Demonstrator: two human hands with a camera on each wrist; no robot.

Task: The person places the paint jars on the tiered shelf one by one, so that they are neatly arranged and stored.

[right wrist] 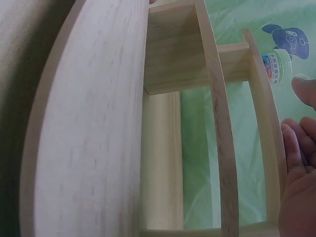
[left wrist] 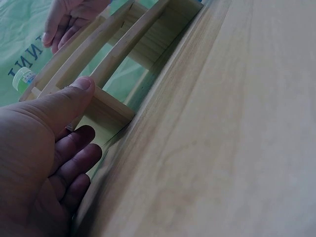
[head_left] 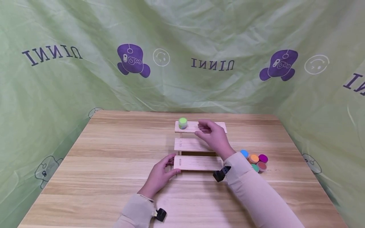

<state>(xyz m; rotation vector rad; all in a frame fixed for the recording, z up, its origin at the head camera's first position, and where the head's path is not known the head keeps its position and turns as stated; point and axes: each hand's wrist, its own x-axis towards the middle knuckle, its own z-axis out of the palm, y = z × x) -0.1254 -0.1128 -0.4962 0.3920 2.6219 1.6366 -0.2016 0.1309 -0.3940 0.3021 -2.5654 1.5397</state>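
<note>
A three-tier wooden step rack [head_left: 190, 162] stands on the table. My left hand [head_left: 160, 175] grips the left end of its lowest tier, with the thumb [left wrist: 81, 84] against the wood and other fingers curled below. On the left of the top tier sits a small paint jar [head_left: 182, 123] with light-green contents, upright. My right hand [head_left: 214, 135] is over the right part of the upper tiers, thumb and fingers apart, nothing visible between them. In the right wrist view, its fingers [right wrist: 291, 148] lie beside the top tier, close to the jar [right wrist: 277, 66].
Several small jars, among them a blue one [head_left: 244, 154], an orange one [head_left: 253, 159] and a purple one [head_left: 263, 158], cluster right of the rack, partly behind my right sleeve. A green printed cloth [head_left: 176, 91] hangs around the wooden table [head_left: 114, 164].
</note>
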